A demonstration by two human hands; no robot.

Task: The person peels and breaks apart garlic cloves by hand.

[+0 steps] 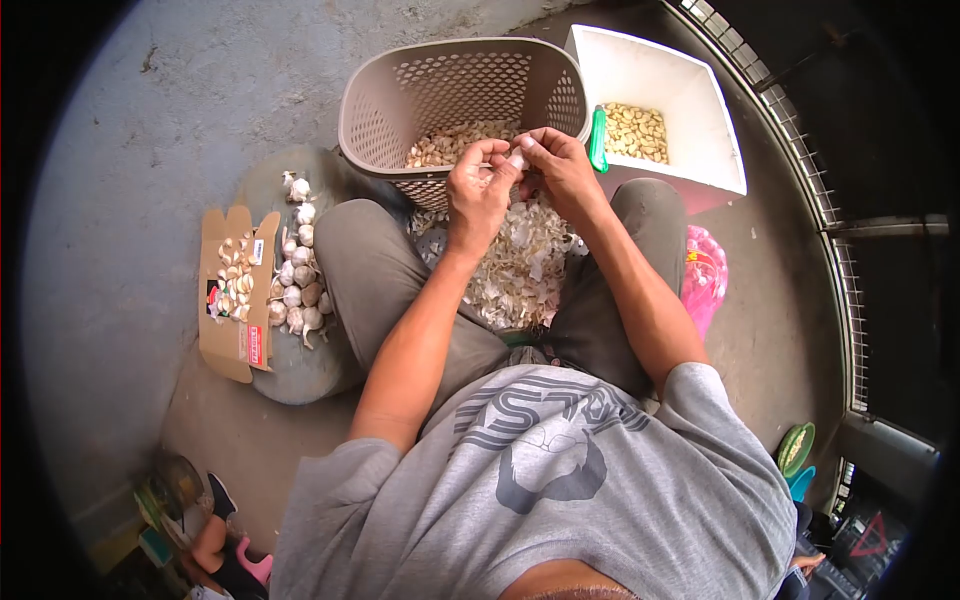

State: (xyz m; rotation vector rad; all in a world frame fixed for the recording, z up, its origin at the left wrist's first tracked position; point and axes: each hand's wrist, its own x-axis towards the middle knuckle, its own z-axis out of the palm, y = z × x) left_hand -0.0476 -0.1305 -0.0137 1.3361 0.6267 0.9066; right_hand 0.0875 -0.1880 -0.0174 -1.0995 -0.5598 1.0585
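Observation:
My left hand (pixel 480 198) and my right hand (pixel 562 172) meet in front of the basket, fingers pinched together around a small pale garlic clove (pixel 518 160). The fingers cover most of the clove. Just beyond them stands a grey-brown perforated basket (pixel 365 115) with unpeeled cloves (pixel 455 142) in its bottom. Beneath my hands, a heap of papery garlic skins (pixel 515 265) lies between my legs. A white foam box (pixel 700 110) at the right holds peeled cloves (pixel 637 132). Between basket and box is a bright green object (pixel 598 140), standing upright.
Left of my knee, whole garlic bulbs (pixel 292 275) rest on a round grey surface (pixel 300 375), beside an opened cardboard box (pixel 232 345) bearing loose cloves. A pink plastic bag (pixel 705 275) sits by my right knee. Another person's leg (pixel 212 540) shows at lower left.

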